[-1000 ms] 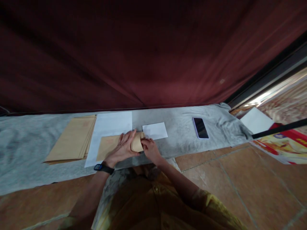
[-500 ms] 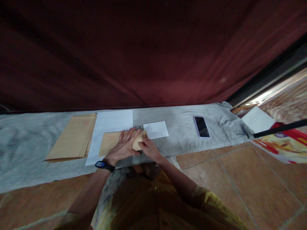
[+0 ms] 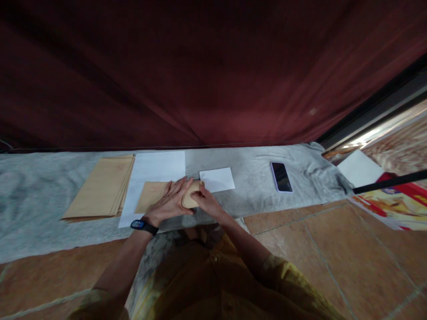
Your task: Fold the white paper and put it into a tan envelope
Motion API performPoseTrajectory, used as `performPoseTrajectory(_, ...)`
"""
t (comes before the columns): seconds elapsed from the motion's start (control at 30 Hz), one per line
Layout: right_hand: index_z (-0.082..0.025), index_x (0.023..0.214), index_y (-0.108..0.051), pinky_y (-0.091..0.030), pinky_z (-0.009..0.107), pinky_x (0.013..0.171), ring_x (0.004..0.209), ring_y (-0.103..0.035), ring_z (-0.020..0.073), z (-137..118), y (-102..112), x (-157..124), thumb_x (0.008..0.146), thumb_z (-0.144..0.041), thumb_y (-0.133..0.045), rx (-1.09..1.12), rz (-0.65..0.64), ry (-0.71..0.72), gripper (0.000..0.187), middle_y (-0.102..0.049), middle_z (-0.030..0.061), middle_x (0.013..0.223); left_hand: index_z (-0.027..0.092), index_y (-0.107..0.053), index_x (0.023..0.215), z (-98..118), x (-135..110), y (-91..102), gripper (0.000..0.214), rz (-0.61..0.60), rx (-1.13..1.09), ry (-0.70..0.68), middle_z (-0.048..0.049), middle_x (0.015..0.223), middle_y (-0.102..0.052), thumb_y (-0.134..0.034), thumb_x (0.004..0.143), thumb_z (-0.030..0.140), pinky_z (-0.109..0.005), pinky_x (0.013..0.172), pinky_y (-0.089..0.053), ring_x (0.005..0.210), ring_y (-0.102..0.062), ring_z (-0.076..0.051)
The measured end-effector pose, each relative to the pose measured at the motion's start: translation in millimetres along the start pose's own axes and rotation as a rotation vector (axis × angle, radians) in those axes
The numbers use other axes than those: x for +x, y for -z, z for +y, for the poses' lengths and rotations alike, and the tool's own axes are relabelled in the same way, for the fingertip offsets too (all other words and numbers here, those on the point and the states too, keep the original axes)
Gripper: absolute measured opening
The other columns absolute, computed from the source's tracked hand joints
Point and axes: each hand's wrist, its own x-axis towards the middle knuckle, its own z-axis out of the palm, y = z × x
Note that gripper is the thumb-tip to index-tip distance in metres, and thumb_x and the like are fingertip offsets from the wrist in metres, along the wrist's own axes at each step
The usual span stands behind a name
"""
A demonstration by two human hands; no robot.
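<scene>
A brown envelope [image 3: 150, 196] lies on a large white sheet [image 3: 156, 168] on the grey cloth. My left hand [image 3: 170, 202], a dark watch on its wrist, lies flat with fingers spread on the envelope's right half. My right hand [image 3: 206, 201] pinches the envelope's folded flap [image 3: 190, 195] at its right end. A small folded white paper [image 3: 217, 179] lies just right of both hands.
A stack of brown envelopes [image 3: 100, 189] sits to the left of the white sheet. A phone [image 3: 281, 176] lies on the grey cloth [image 3: 250, 178] further right. Another white sheet [image 3: 358, 168] and a colourful poster [image 3: 393, 202] are at the far right. A dark red curtain hangs behind.
My right hand has shifted slightly up onto the envelope's flap. My left hand stays flat on the envelope. The view has tilted a little.
</scene>
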Motion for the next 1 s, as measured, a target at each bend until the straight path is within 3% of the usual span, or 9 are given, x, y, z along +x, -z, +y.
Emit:
performPoseTrajectory(0.13,-0.023,0.121,-0.05,-0.053,0.028,0.079,0.089,-0.063,0.0161,0,-4,0,0.088,-0.029,-0.055,0.028,0.024,0.028,0.034,-0.063,0.0003,0.097,0.025,-0.007,0.162,4,1,5.1,0.122,0.012,-0.005,-0.005,-0.0177,0.16,-0.035,-0.077,0.067,0.056,-0.061,0.122,-0.014,0.15,-0.028,-0.038)
performPoseTrajectory(0.27,-0.024,0.118,-0.051,-0.054,0.027,0.079,0.089,-0.064,0.0148,-6,-5,-2,0.09,-0.025,-0.053,-0.04,0.033,0.023,0.028,-0.063,0.001,0.101,0.025,-0.01,0.161,7,3,7.0,0.123,0.059,0.001,-0.01,-0.0161,0.15,-0.045,-0.079,0.064,0.055,-0.06,0.122,-0.015,0.144,-0.037,-0.038)
performPoseTrajectory(0.47,-0.023,0.111,-0.062,-0.054,0.028,0.081,0.093,-0.066,0.0171,-9,4,-8,0.097,-0.027,-0.048,-0.098,0.038,0.049,0.02,-0.068,0.0035,0.1,0.024,-0.007,0.161,4,3,-0.4,0.125,0.078,-0.046,0.006,-0.0167,0.152,-0.041,-0.079,0.064,0.055,-0.062,0.121,-0.015,0.143,-0.037,-0.038)
performPoseTrajectory(0.6,-0.02,0.119,-0.063,-0.054,0.029,0.082,0.087,-0.068,0.0168,-5,31,-14,0.102,-0.027,-0.038,-0.134,0.111,0.09,0.031,-0.071,0.0058,0.101,0.025,-0.005,0.161,2,3,-4.9,0.127,0.096,-0.038,0.016,-0.0164,0.154,-0.038,-0.08,0.063,0.056,-0.062,0.122,-0.014,0.144,-0.035,-0.039)
performPoseTrajectory(0.73,-0.015,0.133,-0.055,-0.046,0.039,0.102,0.116,-0.059,0.0246,2,75,-11,0.098,-0.025,-0.047,-0.505,0.408,0.15,0.037,-0.061,0.0153,0.129,0.026,0.0,0.161,-1,3,-8.6,0.13,0.127,-0.014,0.013,-0.017,0.154,-0.036,-0.08,0.064,0.057,-0.062,0.122,-0.012,0.146,-0.032,-0.039)
performPoseTrajectory(0.87,-0.006,0.138,-0.048,-0.043,0.046,0.101,0.119,-0.052,0.0334,9,103,-1,0.094,-0.029,-0.059,-0.769,0.53,-0.003,0.05,-0.057,0.0241,0.126,0.027,0.003,0.161,-2,3,-12.1,0.131,0.138,-0.007,0.027,-0.0167,0.156,-0.035,-0.08,0.065,0.057,-0.063,0.122,-0.01,0.146,-0.032,-0.039)
performPoseTrajectory(1.0,-0.009,0.128,-0.054,-0.045,0.043,0.093,0.112,-0.056,0.0327,11,107,9,0.09,-0.032,-0.065,-0.833,0.523,-0.149,0.046,-0.059,0.0215,0.119,0.025,0.005,0.161,-2,2,-14.7,0.132,0.153,-0.025,0.05,-0.0175,0.156,-0.034,-0.08,0.065,0.057,-0.063,0.123,-0.01,0.147,-0.031,-0.04)
